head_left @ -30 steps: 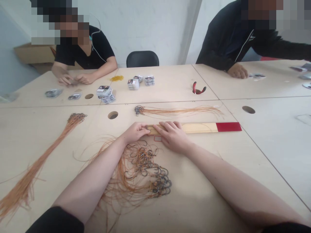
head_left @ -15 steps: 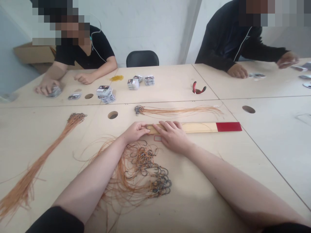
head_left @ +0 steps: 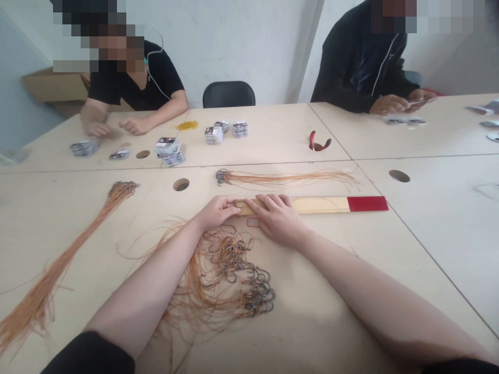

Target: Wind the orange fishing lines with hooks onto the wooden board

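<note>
A long flat wooden board [head_left: 322, 205] with a red end lies crosswise before me. My left hand [head_left: 216, 213] is closed at its left end, thumb and fingertips pinching there; any small piece between them is hidden. Flat across the board rests my right hand [head_left: 278, 218], fingers spread and pressing on top. A thin line runs along the wood to the right of it. Below my hands is a tangled heap of fishing hooks [head_left: 257, 293] tied to orange lines [head_left: 193, 270]. Just under the board sits a small red-outlined rectangle [head_left: 253, 223].
Bundles of hooked orange line lie at the left [head_left: 78, 239] and beyond the board [head_left: 288, 178]. Farther back are stacked small plastic boxes [head_left: 167, 148], red-handled pliers [head_left: 318, 143], a yellow pile [head_left: 187, 125] and table holes [head_left: 181, 184]. Two people sit across the table.
My hands and the board stay put. Across the table, the left person's hand has drawn back from the boxes; the right person's hands have come together around a small item.
</note>
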`<state>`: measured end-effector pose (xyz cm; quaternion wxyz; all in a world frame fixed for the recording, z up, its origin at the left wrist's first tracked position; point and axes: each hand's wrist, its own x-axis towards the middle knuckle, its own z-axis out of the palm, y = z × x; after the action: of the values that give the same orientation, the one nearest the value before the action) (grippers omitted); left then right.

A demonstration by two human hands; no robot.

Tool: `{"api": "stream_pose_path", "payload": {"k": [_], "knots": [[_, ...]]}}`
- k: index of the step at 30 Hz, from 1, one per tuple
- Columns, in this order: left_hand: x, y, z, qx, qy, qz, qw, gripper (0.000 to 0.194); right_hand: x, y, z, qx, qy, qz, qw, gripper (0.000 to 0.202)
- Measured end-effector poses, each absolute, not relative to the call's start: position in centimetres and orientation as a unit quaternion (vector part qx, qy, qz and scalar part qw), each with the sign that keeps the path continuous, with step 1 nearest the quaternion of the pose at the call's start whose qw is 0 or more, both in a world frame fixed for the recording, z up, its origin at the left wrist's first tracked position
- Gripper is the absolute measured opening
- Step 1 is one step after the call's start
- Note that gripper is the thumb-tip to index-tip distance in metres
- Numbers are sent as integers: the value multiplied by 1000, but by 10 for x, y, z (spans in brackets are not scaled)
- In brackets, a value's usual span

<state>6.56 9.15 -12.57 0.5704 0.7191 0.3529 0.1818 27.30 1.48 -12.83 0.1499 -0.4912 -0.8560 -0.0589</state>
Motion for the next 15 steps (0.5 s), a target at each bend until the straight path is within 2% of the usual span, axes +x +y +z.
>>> {"api": "stream_pose_path", "payload": {"k": [15], "knots": [[66,89,-122,711,343,183,586,27,276,18,-130,-476,-864,-104,132,45]]}}
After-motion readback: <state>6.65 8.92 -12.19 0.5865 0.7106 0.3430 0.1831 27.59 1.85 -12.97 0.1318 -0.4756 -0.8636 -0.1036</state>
